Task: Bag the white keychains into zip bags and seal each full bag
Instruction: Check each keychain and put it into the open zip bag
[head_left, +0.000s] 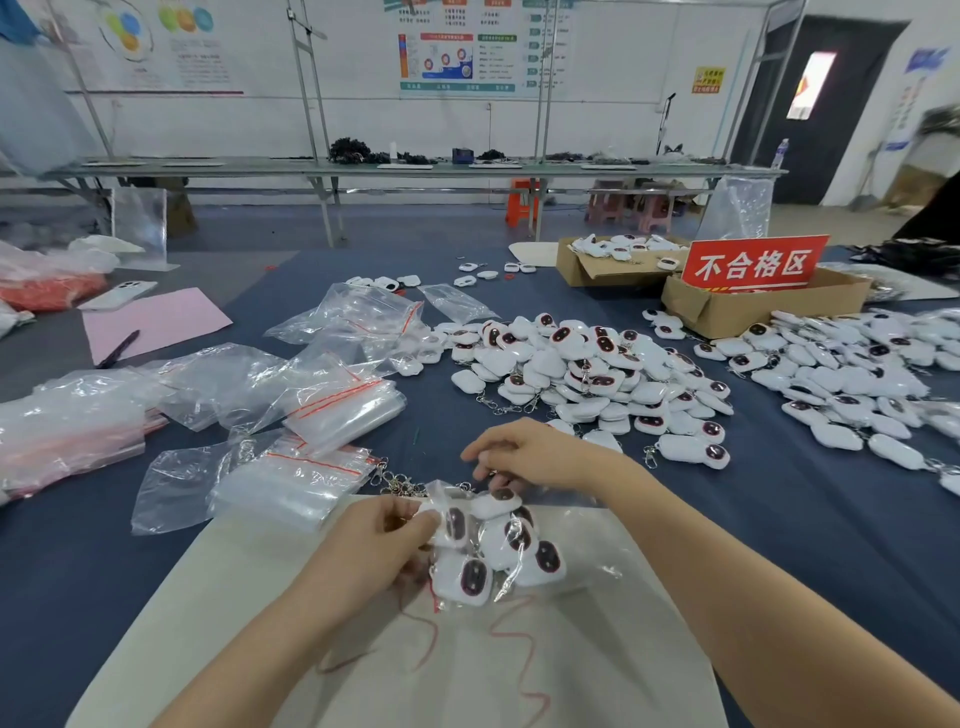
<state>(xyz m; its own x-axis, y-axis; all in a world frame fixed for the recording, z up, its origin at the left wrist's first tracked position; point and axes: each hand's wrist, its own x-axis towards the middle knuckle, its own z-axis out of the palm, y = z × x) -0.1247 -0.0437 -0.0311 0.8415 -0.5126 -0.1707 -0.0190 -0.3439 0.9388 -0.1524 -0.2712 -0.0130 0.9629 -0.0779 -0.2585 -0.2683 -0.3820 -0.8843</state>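
White keychains (470, 577) — glossy, dark-windowed — crowd a zip bag (440, 492) pinched by left hand (374, 545) and right hand (530, 457).

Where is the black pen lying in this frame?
In the head view, the black pen lies far left on the near edge of the pink sheet, just this side of the white phone and beyond the empty zip bags.
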